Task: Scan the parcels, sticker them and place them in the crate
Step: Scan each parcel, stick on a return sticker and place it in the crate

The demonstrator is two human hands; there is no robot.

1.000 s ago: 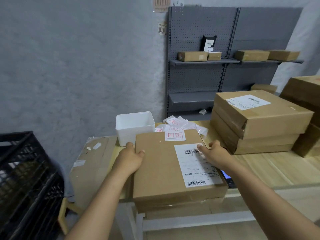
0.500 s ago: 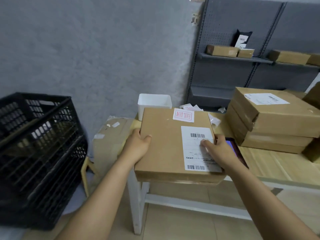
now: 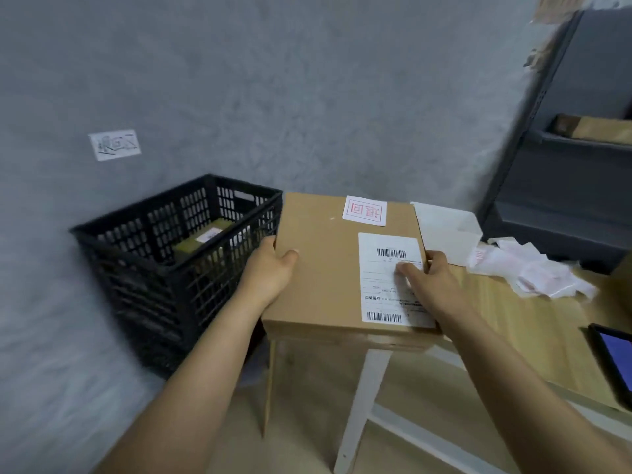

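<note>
Step in hand, judged from the layout: carry the stickered parcel over to the crate and set it inside.

Crate (image 3: 178,254), black plastic lattice, sits on the floor at 9 o'clock from the parcel, against the grey wall. One brown box with a white label (image 3: 208,236) already lies in it, toward the far side. To do this well: keep the parcel flat, swing it toward 9 o'clock, clear the near rim before lowering, and set it beside or on top of the box inside rather than dropping it. Rim edge could catch a parcel corner if it comes in low.

Left hand (image 3: 270,268) grips the parcel's left edge, thumb on top, fingers curled under and hidden. Parcel (image 3: 325,268) is a flat brown cardboard box, held level in the air off the table's left end, its left edge just beside the crate rim. Red-printed square sticker (image 3: 365,211) sits at its 12 o'clock edge, flat and fully stuck as far as shows. White shipping label (image 3: 383,285) with two barcodes runs down the 3 o'clock side. Corners look crisp, no dents visible.

Right hand (image 3: 431,285) holds the right edge, thumb pressed on the label, fingers wrapped round the side.

At 3 o'clock: wooden table (image 3: 513,313), white tub (image 3: 448,230), loose sticker pile (image 3: 533,271), dark-screened device (image 3: 615,360) at the frame edge.
</note>
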